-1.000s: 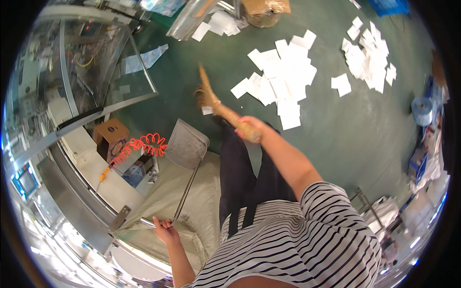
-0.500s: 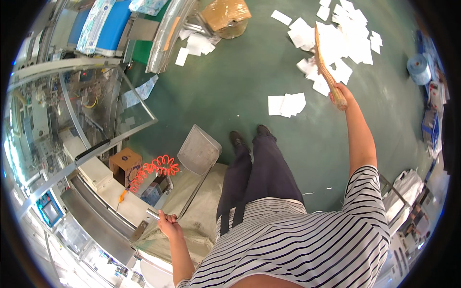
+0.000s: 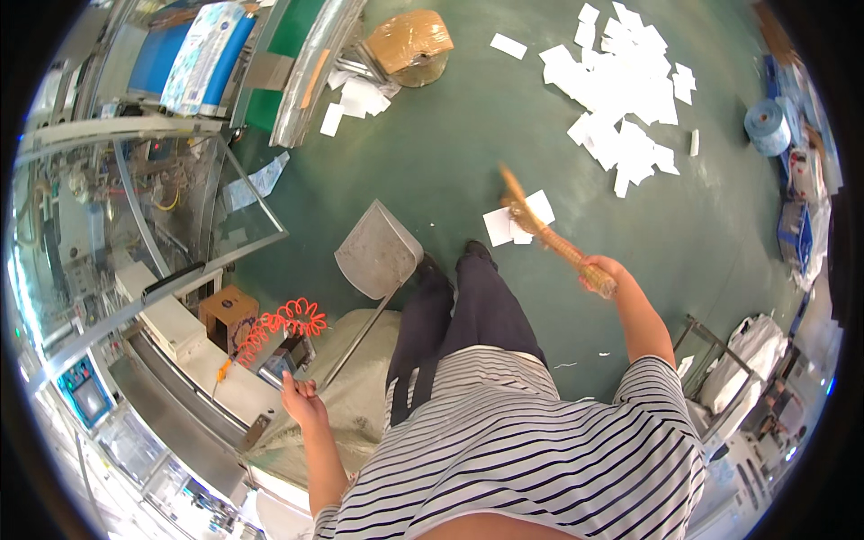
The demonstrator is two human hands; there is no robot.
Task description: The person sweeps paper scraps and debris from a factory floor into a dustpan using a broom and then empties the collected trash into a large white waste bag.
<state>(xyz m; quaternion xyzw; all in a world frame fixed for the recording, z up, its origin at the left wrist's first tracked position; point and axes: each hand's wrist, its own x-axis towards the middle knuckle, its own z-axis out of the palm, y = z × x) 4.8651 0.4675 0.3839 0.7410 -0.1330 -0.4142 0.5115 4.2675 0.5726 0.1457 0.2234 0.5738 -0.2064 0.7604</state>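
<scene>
My right hand (image 3: 603, 275) is closed round the handle end of a straw broom (image 3: 563, 248), which slants down to the left. Its bristle end is slightly blurred and overlaps a few white sheets (image 3: 496, 227) on the floor in front of my feet. My left hand (image 3: 306, 401) grips the metal handle of a long-handled dustpan (image 3: 376, 250). The grey pan rests to the left of my shoes, beside my left foot, apart from the sheets.
A large scatter of white sheets (image 3: 621, 76) lies at the far right. Machinery with a glass guard door (image 3: 243, 193) and an orange coiled hose (image 3: 292, 317) stands at left. A taped brown bundle (image 3: 409, 40) sits at the back, a blue roll (image 3: 767, 124) at right.
My right hand has drawn the broom nearer and left, from the large scatter to the small group of sheets. The dustpan has shifted closer to my feet; my left hand keeps its grip.
</scene>
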